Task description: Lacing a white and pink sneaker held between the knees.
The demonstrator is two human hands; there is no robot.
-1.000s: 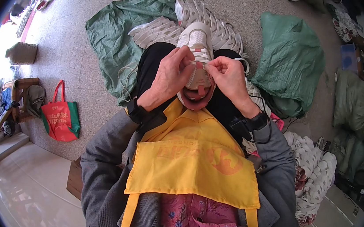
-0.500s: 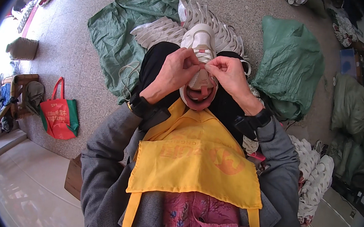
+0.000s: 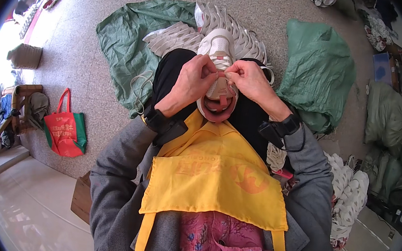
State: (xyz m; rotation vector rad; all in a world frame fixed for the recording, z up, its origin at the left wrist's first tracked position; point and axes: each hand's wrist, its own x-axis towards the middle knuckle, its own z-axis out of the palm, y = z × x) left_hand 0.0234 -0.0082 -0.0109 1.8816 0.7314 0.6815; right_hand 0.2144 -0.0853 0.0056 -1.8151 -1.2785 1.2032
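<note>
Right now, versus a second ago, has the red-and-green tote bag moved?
No; the tote bag keeps the same place relative to the woven basket.

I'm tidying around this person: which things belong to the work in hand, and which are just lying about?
In the work:
- shoe, at left hand and right hand
- probably the stacked pale shoe parts

Apparently just lying about:
- red-and-green bag
- basket

Shoe (image 3: pixel 221 43): matt upper, mesh toe. Apron (image 3: pixel 213 195): yellow cloth, creased. Sack (image 3: pixel 317 71): crinkled green plastic-like sheeting, faint sheen. Jacket (image 3: pixel 117 165): matt grey woven cloth. Floor (image 3: pixel 73 33): speckled, stone-like; glossy tiles (image 3: pixel 31 201) toward its lower-left edge.
</note>
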